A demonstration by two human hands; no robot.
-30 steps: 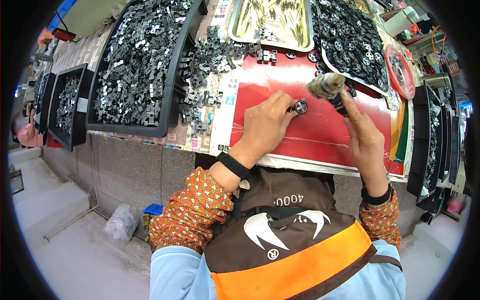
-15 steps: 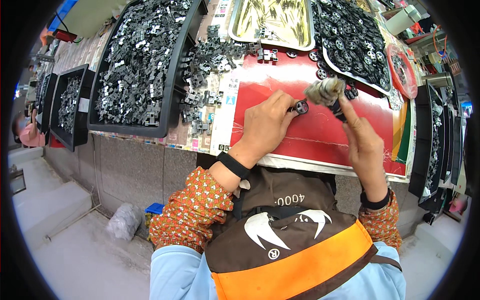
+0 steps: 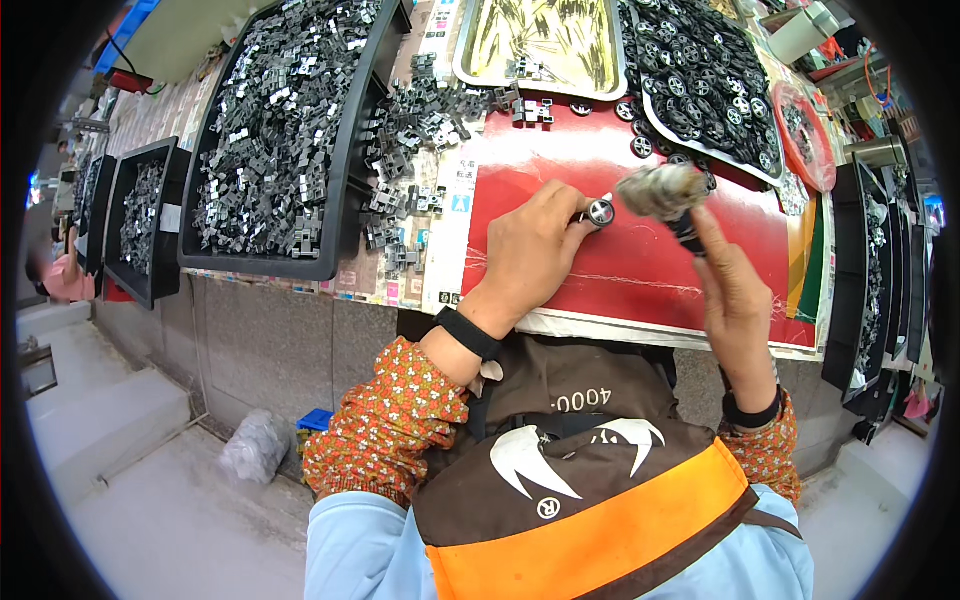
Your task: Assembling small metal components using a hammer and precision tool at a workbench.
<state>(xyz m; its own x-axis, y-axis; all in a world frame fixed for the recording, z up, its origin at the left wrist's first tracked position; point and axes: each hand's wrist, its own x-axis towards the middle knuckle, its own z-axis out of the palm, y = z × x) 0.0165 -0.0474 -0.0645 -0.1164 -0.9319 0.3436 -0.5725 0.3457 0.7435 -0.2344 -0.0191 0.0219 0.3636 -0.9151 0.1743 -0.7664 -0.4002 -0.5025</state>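
Between its fingertips my left hand [image 3: 533, 243] pinches a small black toy wheel [image 3: 601, 212] with silver spokes. The wheel faces up on the red board [image 3: 620, 275], and my left fingers rest there too. My right hand [image 3: 738, 290] is closed around the dark handle of a hammer [image 3: 660, 192]. The hammer has a pale, rough, wrapped-looking head, blurred by motion, which is raised just right of the wheel. Several more loose wheels [image 3: 641, 147] lie at the board's far edge. Any pin in the held wheel cannot be made out clearly.
A metal tray [image 3: 466, 70] of brass-coloured pins stands behind the board. At its right, another tray [image 3: 716, 164] is heaped with wheels. A large black bin [image 3: 262, 264] of small clips stands left, with loose clips [image 3: 405, 200] beside it. A red round dish [image 3: 828, 165] sits far right.
My right hand and the hammer have shifted slightly right, the hammer head turning more level. My left hand stays in place with the wheel, whose spokes look slightly turned.
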